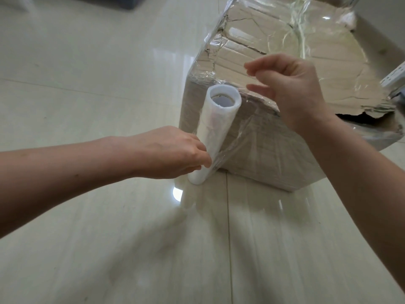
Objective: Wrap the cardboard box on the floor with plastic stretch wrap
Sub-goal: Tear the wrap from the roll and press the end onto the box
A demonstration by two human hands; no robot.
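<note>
Your left hand [175, 152] is gripping the roll [217, 128] low down, fingers curling round it. The roll is standing near-upright on the floor [87, 62], touching the box's [274, 154] near left corner, its long axis running up that corner. Film [241, 137] is stretching rightward across the near face. Your right hand [291, 88] is hovering over the near top edge, fingers loosely curled (pinching film or not, I cannot tell).

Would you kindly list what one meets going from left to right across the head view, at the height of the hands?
left hand → stretch wrap roll → right hand → white perforated rail. The cardboard box spans behind several of these, so it is left out.
</note>
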